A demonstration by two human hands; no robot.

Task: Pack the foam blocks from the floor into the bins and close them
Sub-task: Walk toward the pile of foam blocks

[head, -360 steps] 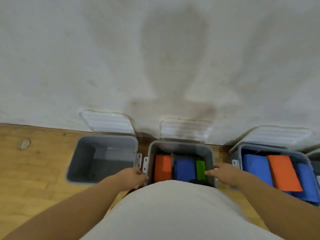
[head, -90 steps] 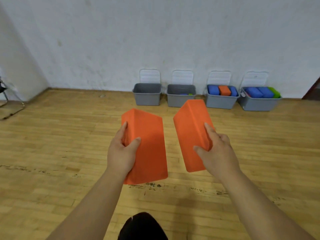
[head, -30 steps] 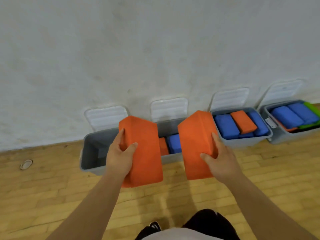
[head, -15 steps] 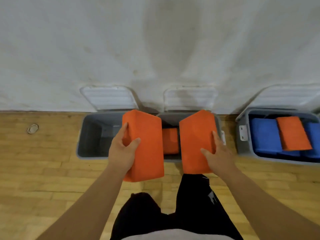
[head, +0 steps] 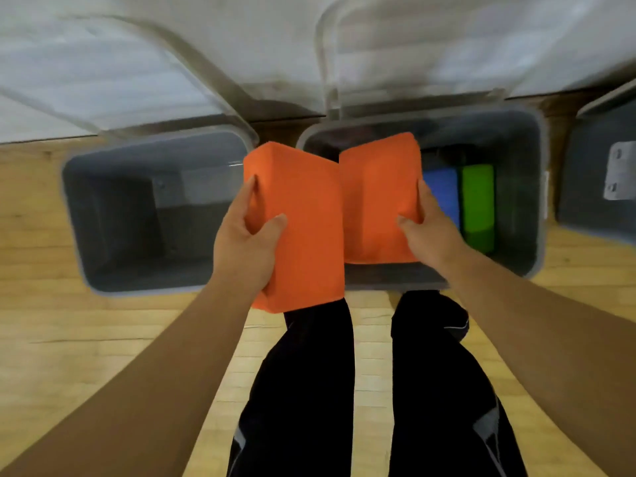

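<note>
While the person stood over gray bins lined up along a white wall (head: pixel 275 25), the left bin (head: pixel 74 208) sat open on the wooden floor (head: pixel 69 339). Its clear lid (head: pixel 103 74) was tipped back against the wall and its gray bottom was in plain sight. Just right of it, the left hand (head: pixel 241 246) gripped the left orange block (head: pixel 303 235) from the side, with the thumb curled onto the broad top face and the fingers (head: pixel 248 192) wrapped round the left edge. That block hung in the air over the gap between the left bin and the middle bin (head: pixel 538 208), its near end above the floor and the person's black trousers (head: pixel 309 390). Its right edge appeared to meet the right orange block (head: pixel 375 201). The right hand (head: pixel 432 235) held that one the same way, thumb on the top face and fingers curled round the right edge. This second block was over the left part of the middle bin; whether it was above the rim or below it could not be told. Inside that bin, right of the hand, a blue block (head: pixel 442 191) and a green block (head: pixel 478 208) lay just beside each other. A second lid (head: pixel 413 46) leaned back on the wall there. At the far right edge a third bin (head: pixel 592 187) showed only in part, with a white latch (head: pixel 621 170) on its side.
</note>
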